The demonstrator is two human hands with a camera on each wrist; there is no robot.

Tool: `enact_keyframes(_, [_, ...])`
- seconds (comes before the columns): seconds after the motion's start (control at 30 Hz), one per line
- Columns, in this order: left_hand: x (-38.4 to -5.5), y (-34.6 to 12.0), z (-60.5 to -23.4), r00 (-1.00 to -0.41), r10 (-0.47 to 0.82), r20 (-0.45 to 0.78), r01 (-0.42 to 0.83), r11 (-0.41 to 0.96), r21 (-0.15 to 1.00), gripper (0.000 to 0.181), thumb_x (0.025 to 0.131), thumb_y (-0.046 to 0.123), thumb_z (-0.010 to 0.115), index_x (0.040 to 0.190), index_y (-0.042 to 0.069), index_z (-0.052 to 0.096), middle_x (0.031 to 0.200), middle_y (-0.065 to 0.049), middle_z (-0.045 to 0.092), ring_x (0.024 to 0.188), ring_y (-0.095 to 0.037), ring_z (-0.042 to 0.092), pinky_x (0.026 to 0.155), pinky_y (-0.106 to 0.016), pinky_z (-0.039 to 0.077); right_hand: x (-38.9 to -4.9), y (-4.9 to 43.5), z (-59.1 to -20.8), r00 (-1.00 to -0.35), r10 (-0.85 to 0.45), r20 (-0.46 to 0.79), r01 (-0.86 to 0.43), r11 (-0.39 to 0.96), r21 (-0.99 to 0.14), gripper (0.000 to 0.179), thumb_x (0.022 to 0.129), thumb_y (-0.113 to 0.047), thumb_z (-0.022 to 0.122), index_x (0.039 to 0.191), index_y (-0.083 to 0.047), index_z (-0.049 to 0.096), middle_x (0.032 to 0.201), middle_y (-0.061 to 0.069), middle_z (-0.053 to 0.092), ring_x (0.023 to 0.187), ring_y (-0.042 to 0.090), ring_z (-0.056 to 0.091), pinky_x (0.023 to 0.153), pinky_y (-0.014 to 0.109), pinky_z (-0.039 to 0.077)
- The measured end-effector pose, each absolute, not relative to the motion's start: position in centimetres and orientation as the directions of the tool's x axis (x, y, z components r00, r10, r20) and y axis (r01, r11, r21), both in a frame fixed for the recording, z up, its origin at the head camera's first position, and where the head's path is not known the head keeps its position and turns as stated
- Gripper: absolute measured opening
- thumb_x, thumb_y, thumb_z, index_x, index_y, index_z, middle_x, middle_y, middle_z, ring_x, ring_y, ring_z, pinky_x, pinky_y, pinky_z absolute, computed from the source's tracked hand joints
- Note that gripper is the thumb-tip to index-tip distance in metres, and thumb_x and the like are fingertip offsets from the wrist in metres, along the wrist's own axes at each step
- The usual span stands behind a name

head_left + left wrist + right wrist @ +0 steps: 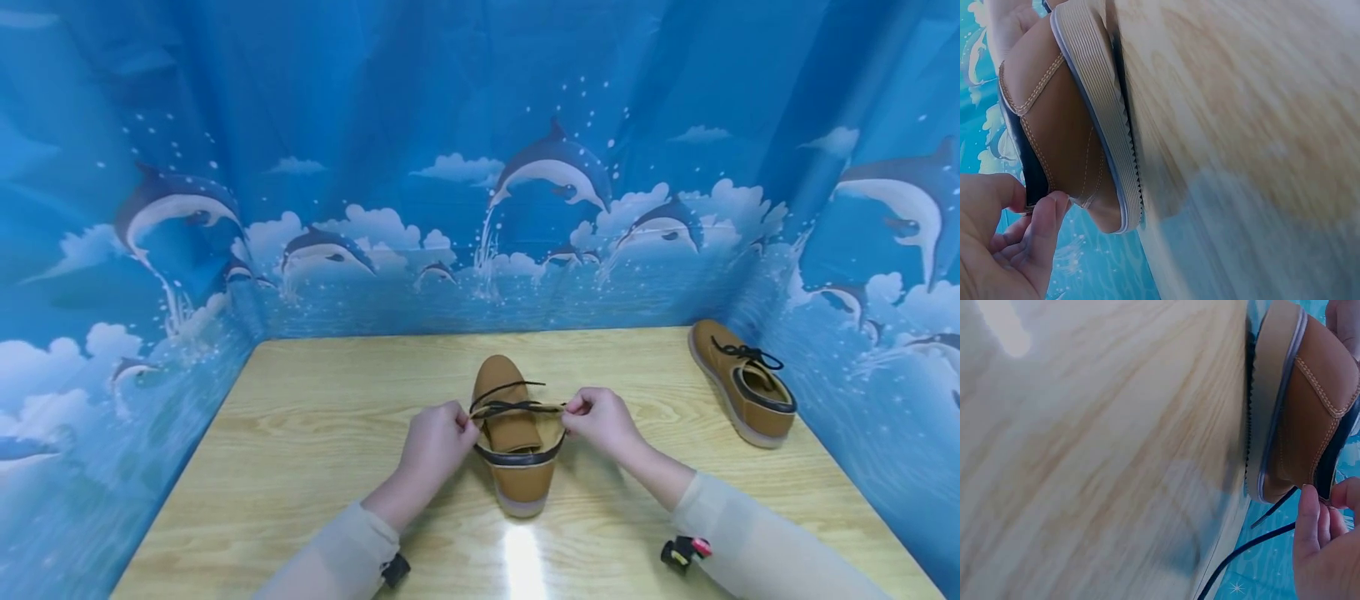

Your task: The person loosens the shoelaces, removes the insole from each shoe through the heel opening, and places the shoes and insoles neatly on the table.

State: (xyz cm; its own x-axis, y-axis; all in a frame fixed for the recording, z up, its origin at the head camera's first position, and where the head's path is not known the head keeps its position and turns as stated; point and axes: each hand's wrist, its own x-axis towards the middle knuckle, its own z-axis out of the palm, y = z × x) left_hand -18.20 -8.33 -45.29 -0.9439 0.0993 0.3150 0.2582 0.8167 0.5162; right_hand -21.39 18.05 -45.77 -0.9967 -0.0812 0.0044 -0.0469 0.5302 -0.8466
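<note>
A brown leather shoe (522,481) with a dark padded collar stands in the middle of the table, toe pointing away. Dark laces (501,408) cross loosely over its opening, below which the tongue (514,433) shows. On the shoe's left side, my left hand (438,442) pinches the upper's edge by the collar between thumb and fingers. My right hand (602,422) pinches the matching edge on the right side. In the right wrist view, a dark lace (1235,552) trails down near my right hand. The ribbed sole (1100,94) shows in the left wrist view.
A second brown shoe (738,379), its dark lace tied in a bow, lies at the table's right edge. Blue dolphin-print curtain (420,167) encloses the back and sides of the wood-grain table (315,417).
</note>
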Motion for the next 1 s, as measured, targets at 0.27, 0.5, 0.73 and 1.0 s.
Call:
enact_keyframes(0.27, [-18.2,-8.5,-45.1,-0.975,0.076,0.210,0.189,0.781,0.595,0.017,0.081,0.012,0.067,0.067,0.016,0.058,0.059,0.007,0.054,0.052,-0.010,0.049,0.049,-0.024,0.046,-21.3,18.0,-45.7,-0.996,-0.089,0.008,-0.054,0.524,-0.850,0.006,0.080,0.002,0.068,0.085,0.005,0.066,0.074,0.005,0.067,0.063,0.016,0.066,0.062,0.028,0.060])
enact_keyframes(0.5, [-18.2,-8.3,-45.0,-0.970,0.079,0.231,0.206,0.771,0.602,0.013,0.080,0.013,0.065,0.068,0.016,0.060,0.060,0.008,0.055,0.053,-0.010,0.049,0.051,-0.024,0.047,-21.0,17.4,-45.3,-0.997,-0.078,0.012,-0.051,0.521,-0.852,0.006,0.079,0.001,0.069,0.084,0.001,0.067,0.075,0.005,0.067,0.065,0.017,0.064,0.063,0.029,0.059])
enact_keyframes(0.73, [-18.1,-8.0,-44.7,-0.973,0.064,0.223,0.199,0.725,0.659,0.010,0.080,0.012,0.067,0.071,0.014,0.064,0.063,0.007,0.058,0.056,-0.009,0.051,0.054,-0.025,0.049,-21.0,16.7,-44.7,-0.996,-0.091,0.013,-0.058,0.512,-0.857,0.006,0.081,0.001,0.069,0.086,0.002,0.067,0.077,0.006,0.066,0.066,0.017,0.064,0.062,0.029,0.060])
enact_keyframes(1.0, [-17.9,-7.6,-44.5,-0.985,0.072,0.158,0.163,0.697,0.698,0.010,0.080,0.014,0.069,0.072,0.016,0.064,0.064,0.008,0.059,0.056,-0.009,0.053,0.055,-0.027,0.050,-21.3,16.4,-44.6,-0.993,-0.109,0.047,-0.096,0.505,-0.857,0.006,0.081,0.002,0.071,0.086,0.004,0.068,0.078,0.006,0.067,0.069,0.016,0.063,0.062,0.025,0.059])
